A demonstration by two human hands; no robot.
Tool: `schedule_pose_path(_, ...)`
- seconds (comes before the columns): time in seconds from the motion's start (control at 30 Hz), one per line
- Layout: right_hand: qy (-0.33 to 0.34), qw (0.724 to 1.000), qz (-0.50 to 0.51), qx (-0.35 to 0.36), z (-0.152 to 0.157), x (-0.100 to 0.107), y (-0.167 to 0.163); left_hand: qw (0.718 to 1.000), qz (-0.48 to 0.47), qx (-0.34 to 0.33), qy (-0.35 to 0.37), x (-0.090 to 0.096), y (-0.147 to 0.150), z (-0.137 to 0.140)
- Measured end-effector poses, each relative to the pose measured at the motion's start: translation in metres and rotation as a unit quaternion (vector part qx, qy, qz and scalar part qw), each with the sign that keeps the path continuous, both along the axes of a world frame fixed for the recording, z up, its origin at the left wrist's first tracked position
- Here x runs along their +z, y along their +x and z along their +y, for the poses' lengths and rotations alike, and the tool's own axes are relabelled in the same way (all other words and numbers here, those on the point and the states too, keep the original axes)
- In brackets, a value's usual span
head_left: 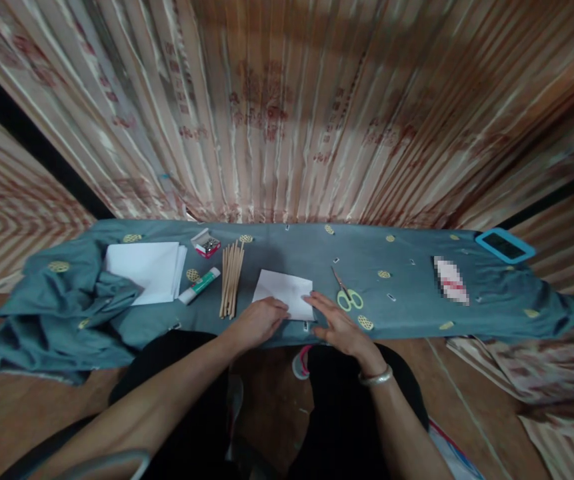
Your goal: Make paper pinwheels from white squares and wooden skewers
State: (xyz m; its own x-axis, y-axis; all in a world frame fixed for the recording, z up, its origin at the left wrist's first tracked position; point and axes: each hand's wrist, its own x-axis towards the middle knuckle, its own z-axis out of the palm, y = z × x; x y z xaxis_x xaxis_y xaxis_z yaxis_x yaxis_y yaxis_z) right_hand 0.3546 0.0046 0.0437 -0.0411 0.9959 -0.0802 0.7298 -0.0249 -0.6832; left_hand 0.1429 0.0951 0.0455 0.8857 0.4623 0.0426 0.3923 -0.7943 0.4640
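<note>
A small white sheet of paper (pixel 287 283) lies on the cloth-covered table in front of me. My left hand (pixel 265 319) is closed at its near left edge, fingers bent together on the paper, the thumb side partly hidden. At the right edge, my right hand (pixel 339 323) has its fingers stretched and apart, the fingertips touching the paper. Just beyond that hand rest scissors (pixel 349 297) with light green handles. A bundle of thin wooden sticks (pixel 231 280) lies to the left of the sheet.
Farther left are a glue stick (pixel 199 287), a small open box (pixel 206 243) of metal bits and a stack of white paper (pixel 144 270). On the right lie a blurred-out white and red packet (pixel 451 281) and a blue-framed device (pixel 505 246). A curtain (pixel 277 120) hangs behind the table.
</note>
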Motion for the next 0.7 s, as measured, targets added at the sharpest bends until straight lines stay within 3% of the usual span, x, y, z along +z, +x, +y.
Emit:
schedule_pose_path(0.1, 0.005, 0.999, 0.045, -0.015, 0.000, -0.002, 0.004, 1.000, -0.013, -0.002, -0.023, 0.003, -0.003, 0.000)
schedule_pose_path(0.3, 0.113, 0.991, 0.063, -0.040, -0.002, 0.004, 0.009, 0.998, -0.040, -0.027, -0.043, 0.012, -0.003, -0.003)
schedule_pose_path(0.53, 0.079, 0.990, 0.092, -0.078, -0.002, 0.001, 0.008, 0.999, 0.019, 0.035, -0.035, 0.006, -0.004, -0.001)
schedule_pose_path(0.7, 0.091, 0.984, 0.090, -0.124, 0.013, -0.009, 0.005, 0.994, 0.037, 0.081, -0.055, 0.010, -0.006, -0.002)
